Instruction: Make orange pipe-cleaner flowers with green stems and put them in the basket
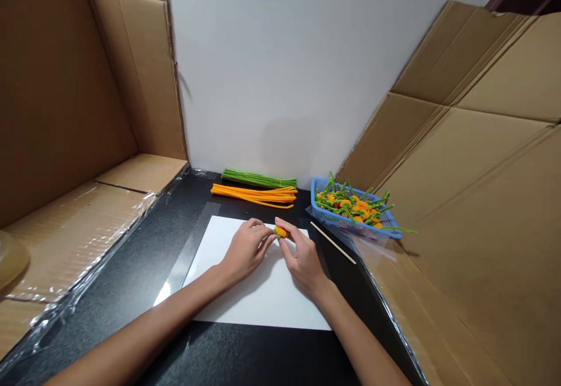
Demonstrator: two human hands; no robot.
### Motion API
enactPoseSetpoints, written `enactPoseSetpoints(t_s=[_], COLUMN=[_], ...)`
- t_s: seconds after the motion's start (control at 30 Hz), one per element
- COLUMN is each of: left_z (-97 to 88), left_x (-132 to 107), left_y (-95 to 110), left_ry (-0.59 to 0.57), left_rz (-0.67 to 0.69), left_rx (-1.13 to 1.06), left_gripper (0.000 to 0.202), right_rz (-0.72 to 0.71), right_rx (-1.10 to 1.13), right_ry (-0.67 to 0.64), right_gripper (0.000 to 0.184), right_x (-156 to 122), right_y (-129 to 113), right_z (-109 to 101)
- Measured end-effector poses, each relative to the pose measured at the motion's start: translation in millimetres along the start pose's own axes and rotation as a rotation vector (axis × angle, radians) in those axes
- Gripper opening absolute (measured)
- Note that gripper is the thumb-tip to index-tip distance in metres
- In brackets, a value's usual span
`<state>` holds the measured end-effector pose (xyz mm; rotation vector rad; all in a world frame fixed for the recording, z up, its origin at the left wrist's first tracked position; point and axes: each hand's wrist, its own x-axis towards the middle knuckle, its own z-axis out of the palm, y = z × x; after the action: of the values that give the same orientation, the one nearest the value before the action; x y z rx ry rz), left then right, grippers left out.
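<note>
Over the white sheet (263, 292), both my hands meet at a small orange pipe-cleaner pumpkin (281, 231) with a bit of green at its left end. My right hand (303, 255) grips the orange body between thumb and fingers. The fingertips of my left hand (248, 247) are pinched at the green part; how much of it lies between them is hidden. Behind the sheet lie a bundle of orange pipe cleaners (254, 193) and a bundle of green pipe cleaners (258, 178).
A blue plastic basket (313, 199) at the back right holds several orange and green pipe-cleaner pieces. A thin wooden stick (333, 243) lies right of the sheet. Cardboard panels (473, 199) stand at both sides, and a pale wall (280, 82) rises behind the black table (175, 240).
</note>
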<state>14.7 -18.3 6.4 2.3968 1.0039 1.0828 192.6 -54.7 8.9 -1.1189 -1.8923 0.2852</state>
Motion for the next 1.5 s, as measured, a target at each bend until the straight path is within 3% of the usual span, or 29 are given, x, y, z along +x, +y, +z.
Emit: enactPoseSetpoints(t_s=[0.2,0.37,0.43,0.57,0.83,0.97,1.07,1.23,1.5], left_z=[1.5,5.3,7.0,7.8,6.7,0.2,-5.0,-8.1,-5.9], left_x=[0.5,1.3,-0.4,-5.8,-13.3,-8.4,-1.4,3.8,0.3], left_y=[0.5,8.5,10.8,14.9,28.3,29.3,22.1,8.7,5.8], left_ry=[-0.071,-0.153,-0.118,-0.077,-0.045,0.022,0.104,0.153,0.225], left_rz=[-0.086,-0.278,-0.300,-0.193,-0.061,-0.171,-0.235,-0.072,0.031], left_rx=[-0.066,-0.479,-0.494,-0.215,-0.088,-0.274,-0.480,-0.498,-0.359], left_gripper=[0.028,0.033,0.029,0.021,0.027,0.035,0.028,0.015,0.011], right_rz=[0.108,0.230,0.235,0.210,0.209,0.233,0.270,0.299,0.288], right_rx=[0.070,0.179,0.217,0.287,0.457,0.521,0.594,0.701,0.720], right_ry=[0.006,0.074,0.060,0.067,0.198,0.175,0.137,0.063,0.015], right_gripper=[0.030,0.023,0.022,0.021,0.018,0.018,0.019,0.020,0.019], right_x=[-0.5,0.7,0.4,-1.7,-5.4,-2.8,0.6,4.3,3.2], right_y=[1.0,-2.4,-3.0,-4.5,-14.1,-16.2,-18.3,-21.8,-23.0], right_z=[1.4,3.7,4.6,8.9,19.8,17.3,14.5,11.8,9.4])
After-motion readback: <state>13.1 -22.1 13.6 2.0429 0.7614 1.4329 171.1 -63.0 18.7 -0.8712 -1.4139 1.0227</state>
